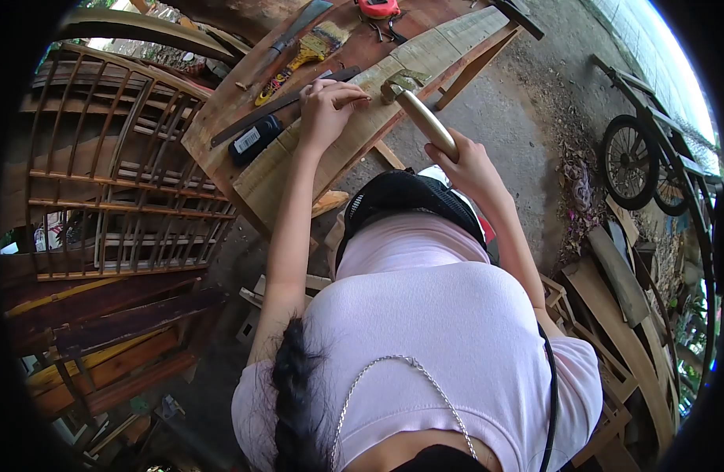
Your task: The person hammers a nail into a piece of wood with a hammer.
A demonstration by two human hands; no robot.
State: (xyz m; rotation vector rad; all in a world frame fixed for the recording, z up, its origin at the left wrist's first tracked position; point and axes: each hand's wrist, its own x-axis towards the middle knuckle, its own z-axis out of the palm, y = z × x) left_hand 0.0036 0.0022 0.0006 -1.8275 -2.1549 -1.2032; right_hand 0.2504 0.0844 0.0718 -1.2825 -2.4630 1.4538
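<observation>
Landmark for all positions: the pale plank (448,41), which lies along the near edge of the red-brown bench (211,149), slanting away from my left toward my right.

Right hand (466,164): just off the plank's near edge. My fingers are wrapped around the light wooden handle of the hammer (427,122), gripping it toward its lower end. The handle reaches up from my fist over the plank's near edge, and the metal head is above the plank's middle stretch, well apart from the gripping fingers. Contact between head and wood: cannot tell.

Left hand (322,114): over the plank's far edge, to the left of the hammer head. Fingertips (358,97) are bunched together and point toward the head, near it but apart. They look pinched; whether something small sits between them, I cannot tell.

Beyond the plank, on the bench: a black container (256,140) with a white label, just beside the far edge and left of my left wrist; a long dark bar (236,128) behind it, running on past my left hand; a tool with a yellow-and-black handle (303,59), farther back; a red tape measure (377,8), well back, with small dark metal pieces (392,33) between it and the plank. At the plank's far right end: a dark-headed tool (521,20).
</observation>
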